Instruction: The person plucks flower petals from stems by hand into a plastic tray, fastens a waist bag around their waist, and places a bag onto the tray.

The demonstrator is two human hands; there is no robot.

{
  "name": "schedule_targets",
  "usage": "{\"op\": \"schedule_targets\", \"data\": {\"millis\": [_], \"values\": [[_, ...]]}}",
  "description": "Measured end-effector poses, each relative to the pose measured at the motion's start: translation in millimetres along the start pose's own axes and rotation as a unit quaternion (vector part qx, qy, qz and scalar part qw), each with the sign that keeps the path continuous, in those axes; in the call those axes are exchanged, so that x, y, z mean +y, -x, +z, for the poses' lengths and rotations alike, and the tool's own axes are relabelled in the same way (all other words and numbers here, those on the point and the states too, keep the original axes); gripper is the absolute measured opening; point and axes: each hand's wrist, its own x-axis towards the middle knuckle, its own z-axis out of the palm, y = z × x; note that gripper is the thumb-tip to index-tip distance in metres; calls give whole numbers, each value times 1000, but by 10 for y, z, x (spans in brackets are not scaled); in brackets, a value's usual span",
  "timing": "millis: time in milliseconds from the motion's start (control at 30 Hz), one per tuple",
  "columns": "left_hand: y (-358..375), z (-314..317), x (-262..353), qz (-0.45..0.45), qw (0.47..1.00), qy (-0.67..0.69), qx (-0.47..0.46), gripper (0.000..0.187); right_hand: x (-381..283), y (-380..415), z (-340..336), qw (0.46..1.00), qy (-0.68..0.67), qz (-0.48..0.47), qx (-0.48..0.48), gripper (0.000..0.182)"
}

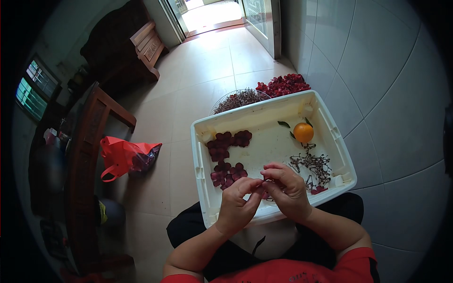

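Note:
My left hand (238,202) and my right hand (289,192) meet over the near side of a white plastic bin (278,218), fingertips pinched together. Whatever lies between them is small and mostly hidden; a bit of dark red shows just below the right fingers. Left of my hands, in the bin, lie dark red flower-shaped petal pieces (229,174), with more of the same petal pieces (222,146) farther back. Beyond my right hand is a loose heap of thin brown stems (317,166). An orange (303,133) with green leaves sits in the far right corner.
Behind the bin are a clear round basket of brown stems (241,100) and a pile of red petals (285,86). A red bag (127,158) stands on the tiled floor beside a wooden table (82,174). A tiled wall (377,94) rises at right; the bin rests over my lap.

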Motion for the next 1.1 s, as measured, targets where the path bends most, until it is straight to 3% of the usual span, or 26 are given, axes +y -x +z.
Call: {"op": "schedule_targets", "data": {"millis": [267, 433, 567, 600, 733, 900, 1100], "values": [[2, -51, -28, -5, 1000, -8, 1, 15, -96, 6, 15, 999, 35, -6, -16, 29], [-19, 43, 7, -94, 978, 145, 121, 17, -101, 9, -43, 997, -9, 63, -43, 32], [-15, 69, 138, 52, 989, -25, 135, 19, -91, 0, -15, 995, -27, 87, -42, 34], [-7, 59, 130, 51, 989, -24, 135, 19, -85, 1, -10, 995, -26, 88, -43, 34], [46, -25, 59, 97, 968, -230, 34, 17, -29, 18, 13, 997, 9, 76, -23, 30], [21, -5, 124, 39, 993, -108, 24, 13, -60, 3, 8, 997, 34, 57, -34, 32], [16, -40, 70, 11, 995, -96, 21, 9, -187, -74, -42, 990, 137, 11, -33, 38]]}}
